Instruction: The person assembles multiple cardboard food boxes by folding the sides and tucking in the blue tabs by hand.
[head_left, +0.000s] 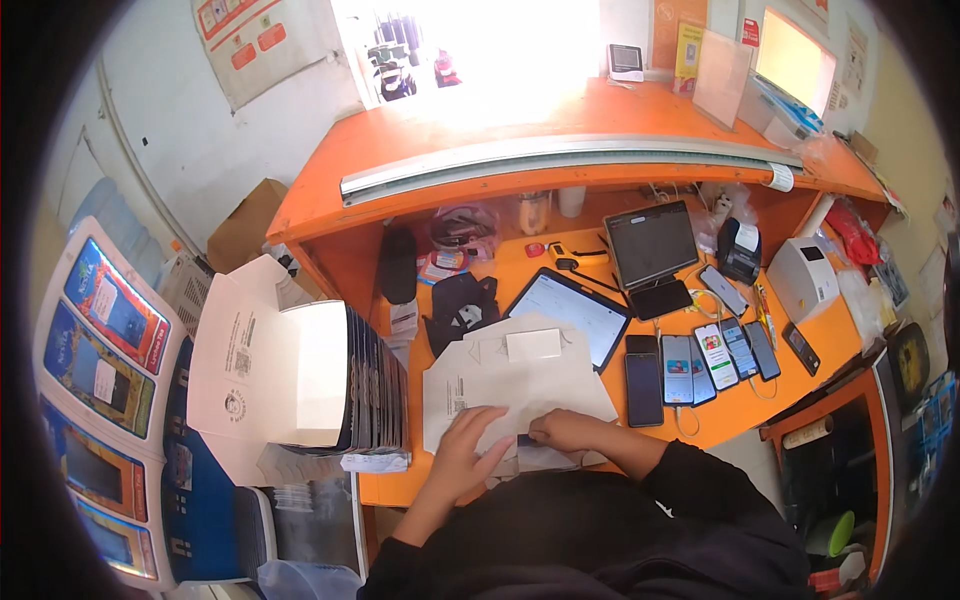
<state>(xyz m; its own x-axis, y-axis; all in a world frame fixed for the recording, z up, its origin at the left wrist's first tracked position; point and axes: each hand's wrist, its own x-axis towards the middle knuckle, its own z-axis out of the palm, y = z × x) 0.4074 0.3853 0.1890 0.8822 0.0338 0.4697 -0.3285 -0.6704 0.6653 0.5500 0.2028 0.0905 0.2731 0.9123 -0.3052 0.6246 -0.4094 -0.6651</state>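
Observation:
A pale cardboard sheet (560, 385), cut and creased like an unfolded box, lies on the orange desk in front of me. My left hand (467, 452) rests at its near left part, fingers spread and thumb apart, holding nothing. My right hand (562, 432) is curled at the sheet's near edge. Beside its fingertips shows a small dark patch (528, 440); what the fingers grip is hidden. Near the sheet's far edge sits a small white rectangular piece (534, 345).
Left of the sheet stands a tight row of folded cardboard boxes (378, 390), one with its lid raised. A tablet (590, 310) lies partly beneath the sheet's far edge. Several phones (645, 385) with cables lie to the right, near a label printer (740, 252) and a white box-shaped device (803, 278).

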